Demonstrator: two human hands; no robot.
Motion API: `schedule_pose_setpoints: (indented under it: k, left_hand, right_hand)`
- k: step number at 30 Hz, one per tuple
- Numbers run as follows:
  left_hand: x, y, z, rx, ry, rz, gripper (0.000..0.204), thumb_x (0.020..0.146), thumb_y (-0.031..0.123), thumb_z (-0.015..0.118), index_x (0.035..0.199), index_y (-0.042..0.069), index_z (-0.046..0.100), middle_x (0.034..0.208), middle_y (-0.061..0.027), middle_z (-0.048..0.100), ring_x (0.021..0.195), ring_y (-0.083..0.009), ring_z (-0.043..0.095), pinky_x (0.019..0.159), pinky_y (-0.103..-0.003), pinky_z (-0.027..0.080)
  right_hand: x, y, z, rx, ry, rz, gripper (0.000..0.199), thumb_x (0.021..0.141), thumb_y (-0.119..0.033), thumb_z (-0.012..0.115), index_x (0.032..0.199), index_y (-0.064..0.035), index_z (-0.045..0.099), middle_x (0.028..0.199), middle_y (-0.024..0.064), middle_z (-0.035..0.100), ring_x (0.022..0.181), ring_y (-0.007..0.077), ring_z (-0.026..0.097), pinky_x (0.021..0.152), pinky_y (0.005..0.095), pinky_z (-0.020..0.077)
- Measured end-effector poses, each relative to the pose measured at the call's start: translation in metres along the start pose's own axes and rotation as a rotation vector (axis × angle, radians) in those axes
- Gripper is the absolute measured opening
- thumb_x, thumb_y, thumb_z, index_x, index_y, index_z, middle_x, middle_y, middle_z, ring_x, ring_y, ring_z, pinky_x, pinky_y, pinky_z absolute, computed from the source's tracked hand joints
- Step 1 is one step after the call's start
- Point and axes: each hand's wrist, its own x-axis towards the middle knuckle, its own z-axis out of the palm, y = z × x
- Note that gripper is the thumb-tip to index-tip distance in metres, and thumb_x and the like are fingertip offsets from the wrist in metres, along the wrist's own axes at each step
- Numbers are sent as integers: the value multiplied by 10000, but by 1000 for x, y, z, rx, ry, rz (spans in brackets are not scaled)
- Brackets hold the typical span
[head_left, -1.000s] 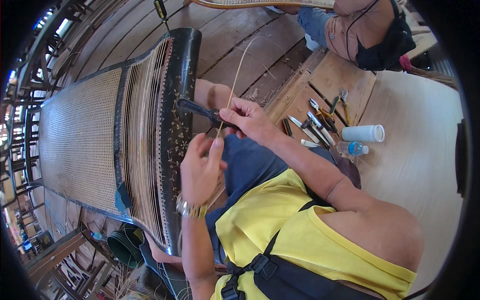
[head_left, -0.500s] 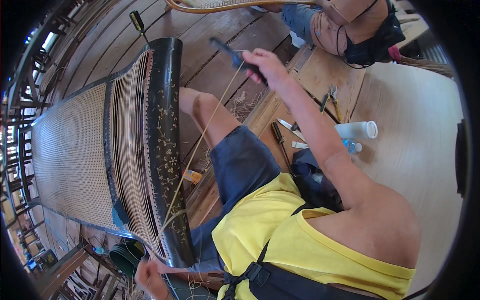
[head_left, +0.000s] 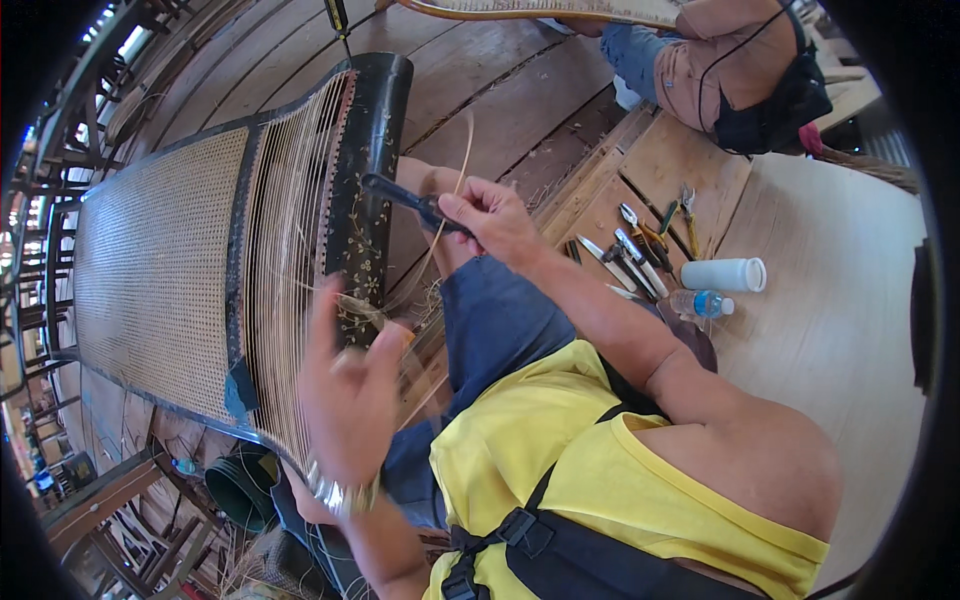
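Observation:
A black curved chair frame (head_left: 385,100) with gold floral decoration lies across my lap. Its woven cane panel (head_left: 165,270) is on the left, and a band of loose parallel cane strands (head_left: 285,210) runs beside the decorated edge. My right hand (head_left: 490,220), above my knee, is closed round a dark stick-like tool (head_left: 398,192) whose exact kind I cannot make out. A thin cane strand (head_left: 468,150) passes by its fingers. My left hand (head_left: 345,400), blurred by motion, hovers over the lower part of the strands and edge, with finger and thumb apart.
A screwdriver (head_left: 337,18) stands at the frame's far corner. Pliers (head_left: 690,205), knives and other hand tools lie on the wooden boards to the right, near a white cylinder (head_left: 725,275) and a plastic bottle (head_left: 700,303). Another person (head_left: 725,70) sits at the far right.
My right hand has come down and nearer with the tool, and the strand it drew taut is now slack. My left hand has risen from the frame's near corner to over the strands.

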Motion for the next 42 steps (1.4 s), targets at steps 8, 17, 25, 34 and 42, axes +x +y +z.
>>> schedule_pose_setpoints:
  k: [8,17,25,34,42]
  left_hand:
    - [77,-67,89,178,93,215,290,948,289,650,826,25,647,631,-161,589,547,-318,585,531,-398,442]
    - [-82,-143,-111,404,306,89,352,886,22,694,639,5,443,563,-38,323,532,-130,336,482,-327,253]
    - [-167,-212,-224,1133,511,-42,373,950,373,632,1099,34,677,1027,-224,674,859,-386,611,779,-436,508]
    - [57,-40,10,-333,-239,-24,635,988,281,602,1486,13,313,1402,-151,520,593,-76,545,534,-207,471]
    - [113,-67,106,-35,4,224,385,1004,300,577,775,-8,608,595,-141,562,539,-172,522,524,-356,411]
  right_hand:
    - [-3,8,18,63,-51,121,240,957,-283,666,812,-102,603,677,-8,618,499,44,539,404,187,385]
    - [123,-33,-138,90,176,133,251,959,-329,635,922,-87,579,627,51,560,413,106,463,357,253,349]
    - [89,-28,-75,-326,132,-111,279,929,-315,680,796,-75,628,641,6,582,497,71,531,424,252,403]
    - [22,-4,21,-406,144,-333,247,920,-221,709,781,-51,596,635,-28,546,616,29,491,544,248,410]
    - [28,4,11,-157,-3,-83,227,942,-271,682,809,-96,626,668,-49,570,540,20,517,452,197,405]
